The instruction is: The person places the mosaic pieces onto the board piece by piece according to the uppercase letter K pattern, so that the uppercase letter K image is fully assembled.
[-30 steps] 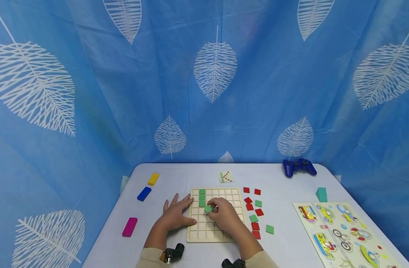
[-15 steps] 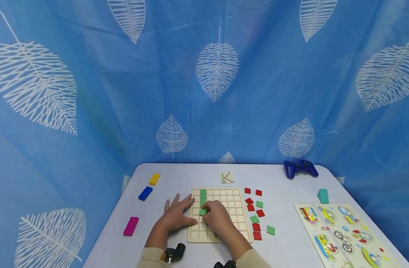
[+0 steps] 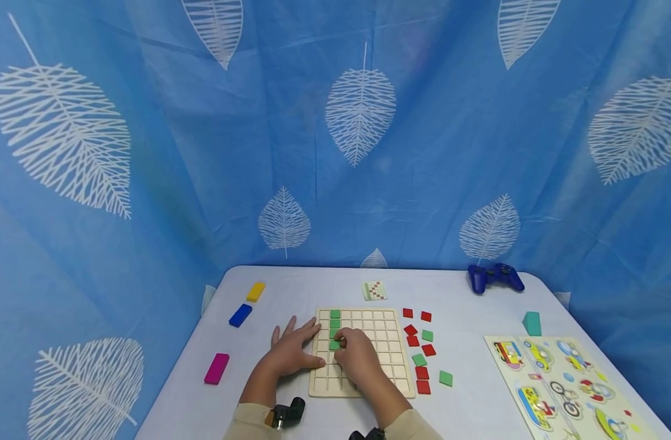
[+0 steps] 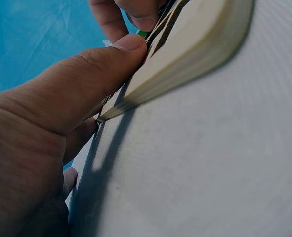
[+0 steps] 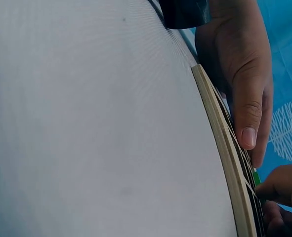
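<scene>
Now that half a second or so has passed, the green tile [image 3: 334,345] has straightened out: in the earlier shot it's sitting askew, and now it looks lined up with the column. The left hand [image 3: 291,351] has barely budged, thumb on the left part of the wooden grid board [image 3: 393,360], other fingers spread along that edge.

As for looks, it's a thin, flat, plain green square, partly covered by fingers on its right side. It's in the second column from the left, fourth cell down from the far edge, right below three more green tiles [image 3: 335,313].

Being square, it doesn't really have a long axis or a pointy end. Its edges run roughly parallel to the grid lines, and the green column it's part of runs straight away from the person.

Grip check: the right hand [image 3: 357,351] has its thumb and fingers bent in close together, tips right at the tile. Can't tell from any view if it's actually pinched or just touched. The left grip is loose and spread, just resting on the board. Red tiles [image 3: 421,373] lie scattered on the desk [image 3: 313,287] to the right.
</scene>
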Demonstrator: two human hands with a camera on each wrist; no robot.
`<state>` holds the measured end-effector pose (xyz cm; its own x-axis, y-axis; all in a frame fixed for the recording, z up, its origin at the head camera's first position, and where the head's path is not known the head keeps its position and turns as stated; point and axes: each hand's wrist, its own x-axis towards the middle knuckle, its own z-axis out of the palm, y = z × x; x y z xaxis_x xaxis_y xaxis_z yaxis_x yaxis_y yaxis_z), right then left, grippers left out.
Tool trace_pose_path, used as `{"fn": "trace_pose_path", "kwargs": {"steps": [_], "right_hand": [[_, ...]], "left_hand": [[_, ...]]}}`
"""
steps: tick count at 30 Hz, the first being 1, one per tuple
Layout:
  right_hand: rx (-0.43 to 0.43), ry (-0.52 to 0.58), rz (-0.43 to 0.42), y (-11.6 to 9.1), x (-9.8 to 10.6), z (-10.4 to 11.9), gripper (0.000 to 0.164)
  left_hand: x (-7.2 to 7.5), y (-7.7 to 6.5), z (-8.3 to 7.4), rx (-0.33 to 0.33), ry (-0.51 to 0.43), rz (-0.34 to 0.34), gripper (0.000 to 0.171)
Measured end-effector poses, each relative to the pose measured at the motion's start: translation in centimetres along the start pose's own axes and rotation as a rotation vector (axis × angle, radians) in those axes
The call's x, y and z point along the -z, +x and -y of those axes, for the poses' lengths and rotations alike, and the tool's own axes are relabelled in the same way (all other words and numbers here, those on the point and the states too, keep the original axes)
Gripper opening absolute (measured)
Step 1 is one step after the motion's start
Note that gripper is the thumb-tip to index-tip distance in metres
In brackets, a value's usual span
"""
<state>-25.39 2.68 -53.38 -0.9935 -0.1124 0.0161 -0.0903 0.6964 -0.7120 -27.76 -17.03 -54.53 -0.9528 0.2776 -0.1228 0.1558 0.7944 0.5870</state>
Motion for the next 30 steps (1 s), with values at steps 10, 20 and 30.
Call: {"fn": "trace_pose_path", "kwargs": {"steps": [10, 20, 30], "right_hand": [[-0.056, 0.068, 0.028, 0.15, 0.21, 0.07, 0.019], [-0.071, 0.098, 0.020, 0.26, 0.00, 0.38, 0.019], [-0.064, 0.114, 0.031, 0.20, 0.05, 0.22, 0.018]], "left_hand": [[-0.11, 0.08, 0.05, -0.003, -0.005, 0.001, 0.095], [0.16, 0.12, 0.07, -0.003, 0.008, -0.004, 0.094], [-0.05, 0.16, 0.20, -0.005, 0.010, -0.005, 0.095]]}}
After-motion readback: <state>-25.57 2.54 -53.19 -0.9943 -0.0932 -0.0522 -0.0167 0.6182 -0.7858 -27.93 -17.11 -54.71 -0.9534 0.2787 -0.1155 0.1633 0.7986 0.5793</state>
